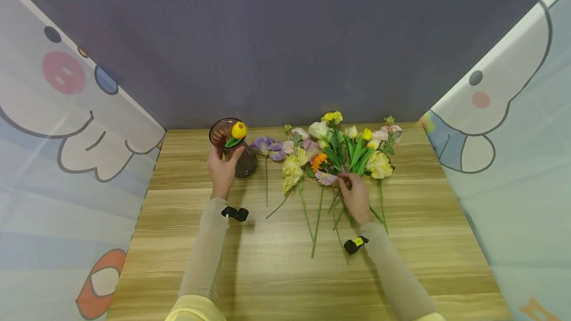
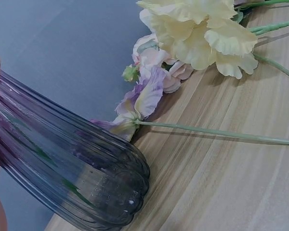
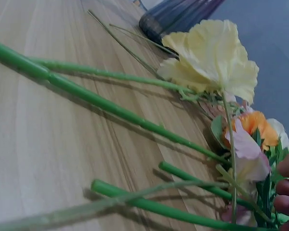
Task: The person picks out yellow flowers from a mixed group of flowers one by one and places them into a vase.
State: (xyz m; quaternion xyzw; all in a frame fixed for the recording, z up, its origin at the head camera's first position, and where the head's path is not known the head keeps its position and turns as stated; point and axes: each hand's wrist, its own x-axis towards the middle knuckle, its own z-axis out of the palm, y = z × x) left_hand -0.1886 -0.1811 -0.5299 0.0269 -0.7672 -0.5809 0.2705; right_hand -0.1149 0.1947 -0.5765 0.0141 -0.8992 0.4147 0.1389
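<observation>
My left hand [image 1: 221,172] grips a ribbed, purple-tinted glass vase [image 1: 246,162] near its rim, with the thumb across the front. The vase leans, its mouth toward the upper left. A yellow tulip [image 1: 239,130] stands in it, and its green stem shows through the glass in the left wrist view. Over the heap of artificial flowers, my right hand [image 1: 356,198] pinches a pale pink flower [image 1: 326,178] at its edge. In the right wrist view, its curled fingers [image 3: 288,187] are beside green leaves and that flower; the thumb is hidden.
A purple flower [image 1: 269,148] lies just right of the vase. Yellow flowers [image 1: 292,170], an orange flower [image 1: 318,161], a white flower [image 1: 318,130] and several tulips crowd together, stems toward me. A grey wall [image 1: 285,53] rises behind the wooden table [image 1: 276,271]; printed cloths hang on both sides.
</observation>
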